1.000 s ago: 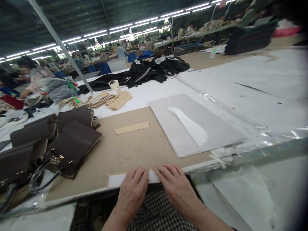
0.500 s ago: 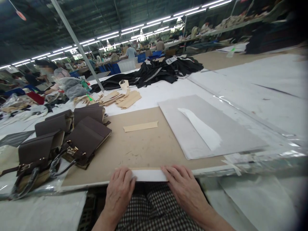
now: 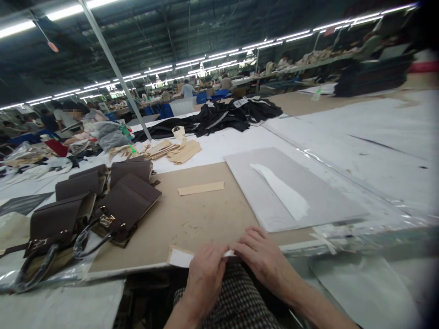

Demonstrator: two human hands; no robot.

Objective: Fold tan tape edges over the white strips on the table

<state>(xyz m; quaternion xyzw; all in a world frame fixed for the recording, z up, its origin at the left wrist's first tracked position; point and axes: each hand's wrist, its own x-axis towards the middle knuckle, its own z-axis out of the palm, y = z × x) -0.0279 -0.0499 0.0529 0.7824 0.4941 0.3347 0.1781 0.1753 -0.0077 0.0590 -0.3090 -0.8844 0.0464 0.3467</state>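
Observation:
At the table's front edge lies a white strip with a tan border [image 3: 181,258], its left end showing beyond my left hand [image 3: 206,274]. My left hand is closed over the middle of the strip, fingers bent down at the edge. Close beside it, my right hand [image 3: 264,258] has its fingers closed on the strip's right part, which is mostly hidden. A short white piece shows between the two hands. Farther in on the tan board [image 3: 206,219] rests a separate tan strip [image 3: 200,188], untouched.
Dark brown handbags [image 3: 130,201] with wrapped handles sit at the left. A grey sheet [image 3: 240,169] bearing a curved white piece [image 3: 283,192] lies at the right. Beyond are tan pieces [image 3: 185,151], a black fabric heap [image 3: 222,116] and a metal post [image 3: 113,64]. People work farther back.
My left hand has slid right along the strip, close to my right hand, uncovering the strip's left end. The separate tan strip stays in place; the camera view has tilted slightly upward.

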